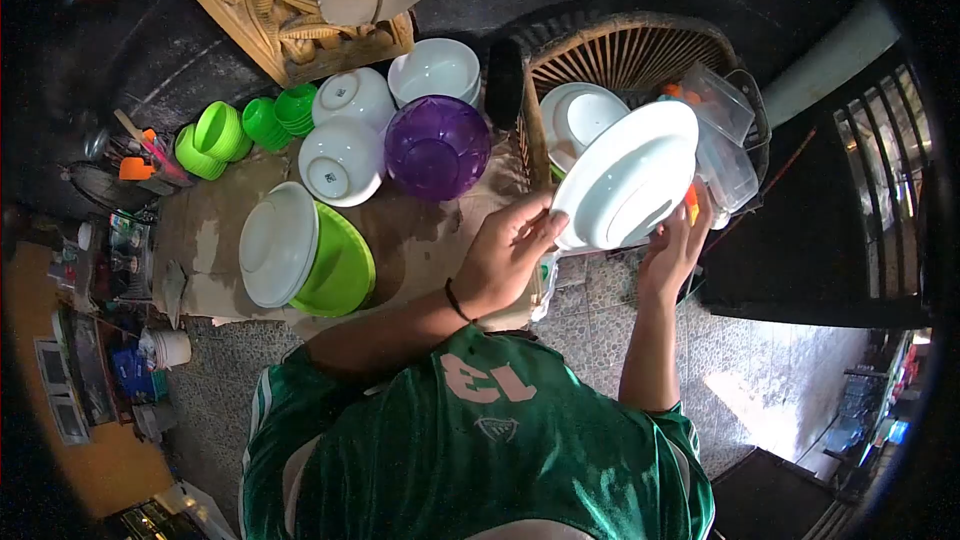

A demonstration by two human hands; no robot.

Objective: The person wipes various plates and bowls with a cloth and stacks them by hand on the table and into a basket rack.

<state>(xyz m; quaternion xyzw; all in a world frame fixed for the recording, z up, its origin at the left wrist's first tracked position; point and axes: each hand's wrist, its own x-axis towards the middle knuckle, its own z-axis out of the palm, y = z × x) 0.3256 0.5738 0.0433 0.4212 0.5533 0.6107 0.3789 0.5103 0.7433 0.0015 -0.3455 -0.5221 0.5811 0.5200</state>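
Note:
My left hand (pixel 508 252) grips the near left rim of a white plate (pixel 632 175), thumb on the rim. The plate is tilted in the air in front of a wicker basket (pixel 630 32). At the plate's lower right edge, my right hand (pixel 674 252) is closed, with its thumb against the rim. A small orange and yellow piece (pixel 691 202) shows by its fingers; I cannot tell whether it is held. In the basket are white dishes (pixel 572 108) and clear plastic containers (pixel 727 165), partly hidden by the plate.
On cardboard (pixel 420 260) to the left stand a purple bowl (pixel 438 148), white bowls (pixel 340 162), stacked green bowls (pixel 222 132), and a white plate (pixel 278 244) leaning over a lime green plate (pixel 338 265). Utensils (pixel 140 165) sit at the far left. A carved wooden panel (pixel 270 0) is behind.

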